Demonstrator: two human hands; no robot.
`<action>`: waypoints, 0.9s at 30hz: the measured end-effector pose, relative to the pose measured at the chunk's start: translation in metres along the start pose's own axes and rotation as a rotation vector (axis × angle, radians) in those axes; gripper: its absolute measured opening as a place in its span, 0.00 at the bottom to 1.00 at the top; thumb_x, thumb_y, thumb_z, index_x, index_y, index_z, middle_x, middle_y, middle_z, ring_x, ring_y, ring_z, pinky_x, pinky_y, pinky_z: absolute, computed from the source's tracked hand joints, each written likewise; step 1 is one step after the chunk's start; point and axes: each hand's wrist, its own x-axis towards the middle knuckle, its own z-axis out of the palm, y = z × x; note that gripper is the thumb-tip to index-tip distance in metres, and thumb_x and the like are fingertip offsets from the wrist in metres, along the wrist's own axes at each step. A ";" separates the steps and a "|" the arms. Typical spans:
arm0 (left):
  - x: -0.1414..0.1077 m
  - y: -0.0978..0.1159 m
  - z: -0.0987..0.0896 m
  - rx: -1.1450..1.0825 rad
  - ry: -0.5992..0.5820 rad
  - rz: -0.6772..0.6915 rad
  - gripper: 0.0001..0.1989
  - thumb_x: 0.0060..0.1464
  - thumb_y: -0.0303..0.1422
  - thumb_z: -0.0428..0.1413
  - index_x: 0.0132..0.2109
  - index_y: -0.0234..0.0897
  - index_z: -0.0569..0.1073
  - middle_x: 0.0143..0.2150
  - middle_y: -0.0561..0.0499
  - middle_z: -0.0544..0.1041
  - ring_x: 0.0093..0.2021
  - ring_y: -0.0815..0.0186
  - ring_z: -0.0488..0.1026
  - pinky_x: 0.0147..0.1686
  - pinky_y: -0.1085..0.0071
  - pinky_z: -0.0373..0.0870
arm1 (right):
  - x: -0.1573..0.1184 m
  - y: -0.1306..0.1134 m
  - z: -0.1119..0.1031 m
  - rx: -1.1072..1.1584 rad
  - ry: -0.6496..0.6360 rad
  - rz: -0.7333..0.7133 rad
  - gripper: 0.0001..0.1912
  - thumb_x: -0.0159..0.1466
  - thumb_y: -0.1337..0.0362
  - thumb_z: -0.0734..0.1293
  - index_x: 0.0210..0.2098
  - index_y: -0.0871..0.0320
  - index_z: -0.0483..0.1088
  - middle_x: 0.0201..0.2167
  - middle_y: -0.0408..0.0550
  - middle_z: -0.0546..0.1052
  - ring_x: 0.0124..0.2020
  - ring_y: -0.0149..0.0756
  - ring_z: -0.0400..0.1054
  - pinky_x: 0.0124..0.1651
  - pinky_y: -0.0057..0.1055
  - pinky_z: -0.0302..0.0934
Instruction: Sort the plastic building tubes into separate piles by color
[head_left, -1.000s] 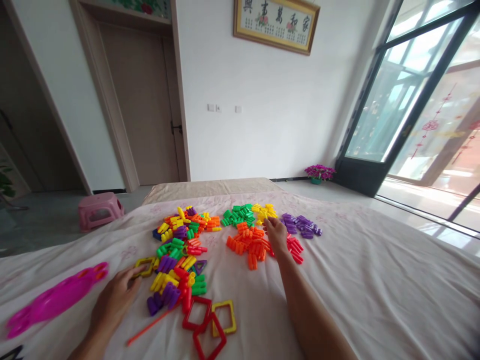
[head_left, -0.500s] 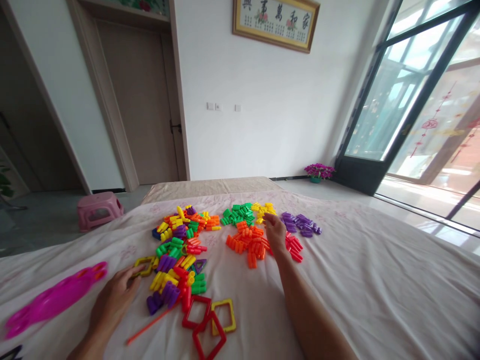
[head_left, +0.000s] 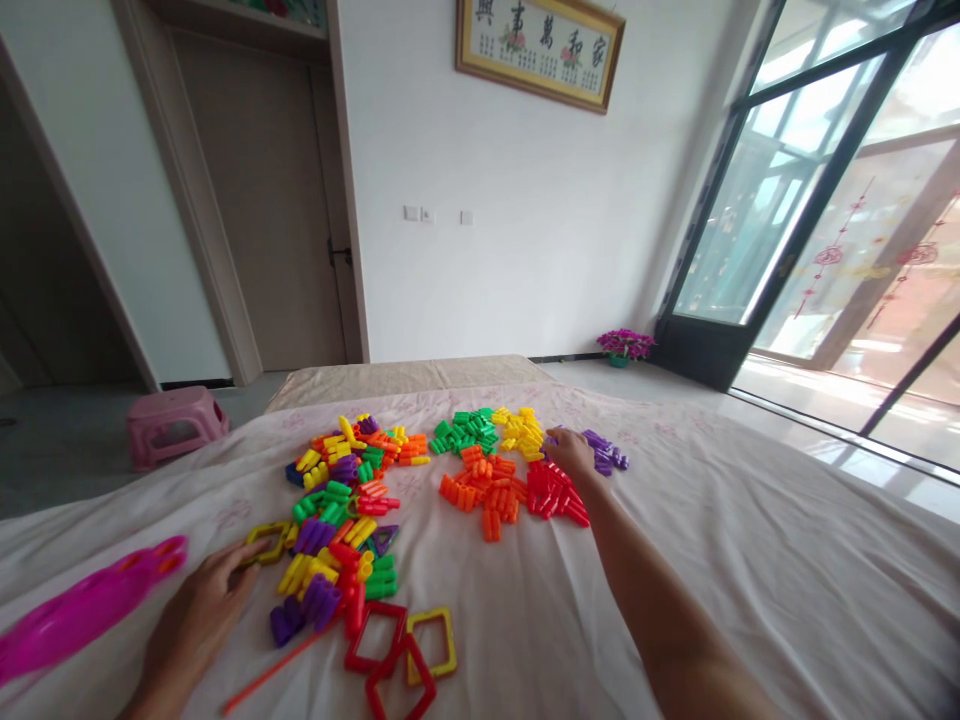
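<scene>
On the left, my left hand [head_left: 214,592] has its fingers closed on a yellow square frame [head_left: 268,543] beside a mixed pile of coloured plastic pieces [head_left: 311,570]. My right hand [head_left: 571,452] is over the near side of the purple pieces [head_left: 606,452], its fingers bent together; what they hold, if anything, is too small to tell. Around it lie red pieces [head_left: 553,492], yellow pieces [head_left: 519,432], green pieces [head_left: 465,432] and orange pieces [head_left: 484,485], each colour in its own heap.
Red square frames [head_left: 376,636] and another yellow frame [head_left: 451,640] lie near the front, with a thin orange stick [head_left: 274,675] beside them. A magenta plastic tray [head_left: 82,605] is at the far left. Beyond the cloth-covered surface [head_left: 720,560] stands a pink stool [head_left: 176,425].
My right hand has moved right, from the yellow and red pieces to the purple ones. The view has shifted slightly. My left hand stays at the yellow frame.
</scene>
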 end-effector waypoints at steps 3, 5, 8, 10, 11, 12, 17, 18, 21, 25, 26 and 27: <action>0.002 -0.005 0.003 -0.009 -0.039 0.015 0.21 0.56 0.41 0.49 0.52 0.41 0.77 0.55 0.46 0.79 0.57 0.55 0.73 0.58 0.60 0.68 | 0.011 0.013 0.004 -0.116 -0.085 -0.093 0.23 0.60 0.55 0.64 0.55 0.47 0.74 0.60 0.48 0.72 0.64 0.50 0.57 0.62 0.44 0.52; 0.003 -0.006 0.003 -0.020 -0.042 0.009 0.21 0.55 0.41 0.49 0.51 0.42 0.77 0.56 0.47 0.78 0.58 0.55 0.73 0.59 0.60 0.66 | 0.016 0.018 0.008 -0.163 -0.133 -0.144 0.25 0.59 0.54 0.67 0.56 0.46 0.72 0.62 0.47 0.70 0.66 0.50 0.54 0.63 0.45 0.49; 0.002 -0.005 0.003 -0.041 -0.047 -0.026 0.21 0.55 0.42 0.49 0.52 0.43 0.76 0.57 0.47 0.77 0.59 0.55 0.71 0.61 0.59 0.64 | 0.021 0.022 0.013 -0.178 -0.167 -0.178 0.26 0.58 0.54 0.68 0.57 0.45 0.72 0.60 0.46 0.72 0.65 0.51 0.54 0.62 0.46 0.50; 0.001 -0.005 0.003 -0.054 -0.049 -0.049 0.21 0.56 0.42 0.48 0.52 0.43 0.76 0.58 0.47 0.77 0.60 0.55 0.70 0.62 0.59 0.63 | 0.024 0.024 0.014 -0.173 -0.167 -0.189 0.24 0.59 0.53 0.67 0.55 0.45 0.73 0.58 0.47 0.73 0.64 0.51 0.56 0.60 0.46 0.52; 0.001 -0.004 0.003 -0.058 -0.052 -0.055 0.21 0.56 0.42 0.48 0.52 0.44 0.76 0.58 0.46 0.77 0.60 0.55 0.70 0.63 0.58 0.63 | 0.025 0.026 0.014 -0.175 -0.167 -0.190 0.23 0.60 0.53 0.67 0.55 0.46 0.73 0.57 0.47 0.73 0.64 0.52 0.56 0.59 0.46 0.53; 0.000 -0.004 0.002 -0.060 -0.054 -0.057 0.21 0.56 0.42 0.48 0.52 0.44 0.76 0.58 0.46 0.77 0.61 0.55 0.70 0.63 0.58 0.62 | 0.026 0.028 0.014 -0.180 -0.163 -0.183 0.22 0.60 0.53 0.66 0.54 0.46 0.73 0.57 0.48 0.73 0.63 0.52 0.56 0.59 0.47 0.53; 0.001 0.001 0.000 -0.071 -0.044 -0.048 0.22 0.54 0.43 0.50 0.51 0.44 0.77 0.57 0.46 0.78 0.59 0.53 0.71 0.62 0.56 0.63 | 0.033 0.043 0.009 -0.247 -0.138 -0.020 0.21 0.62 0.56 0.64 0.54 0.50 0.73 0.58 0.56 0.71 0.62 0.55 0.58 0.58 0.53 0.53; 0.001 0.002 -0.001 -0.071 -0.041 -0.046 0.22 0.53 0.43 0.50 0.51 0.44 0.78 0.56 0.47 0.78 0.59 0.52 0.72 0.62 0.56 0.64 | 0.034 0.045 0.007 -0.260 -0.133 0.015 0.22 0.62 0.57 0.64 0.55 0.51 0.73 0.58 0.57 0.71 0.62 0.57 0.58 0.58 0.54 0.52; 0.001 0.005 -0.003 -0.061 -0.037 -0.046 0.21 0.53 0.42 0.50 0.50 0.44 0.78 0.56 0.47 0.79 0.58 0.53 0.72 0.61 0.56 0.65 | 0.034 0.041 0.003 -0.252 -0.088 0.027 0.28 0.62 0.57 0.65 0.61 0.54 0.68 0.60 0.59 0.69 0.62 0.57 0.57 0.58 0.50 0.52; 0.000 0.008 -0.006 -0.035 -0.046 -0.037 0.22 0.55 0.42 0.49 0.51 0.41 0.78 0.56 0.46 0.78 0.58 0.53 0.73 0.61 0.56 0.66 | 0.026 0.014 0.002 -0.119 -0.128 -0.129 0.35 0.59 0.49 0.68 0.64 0.52 0.64 0.58 0.56 0.69 0.57 0.50 0.63 0.53 0.39 0.58; 0.000 0.008 -0.006 -0.029 -0.048 -0.034 0.22 0.55 0.42 0.49 0.51 0.40 0.78 0.56 0.45 0.78 0.58 0.53 0.73 0.61 0.56 0.66 | 0.024 0.006 0.003 -0.096 -0.170 -0.158 0.38 0.57 0.48 0.70 0.64 0.51 0.63 0.58 0.55 0.69 0.55 0.49 0.65 0.51 0.37 0.59; 0.000 0.007 -0.006 -0.025 -0.050 -0.033 0.23 0.55 0.42 0.48 0.51 0.40 0.78 0.56 0.45 0.78 0.59 0.53 0.72 0.61 0.57 0.66 | 0.023 -0.001 0.005 -0.083 -0.210 -0.172 0.41 0.55 0.47 0.72 0.64 0.51 0.63 0.58 0.55 0.69 0.53 0.47 0.66 0.49 0.36 0.59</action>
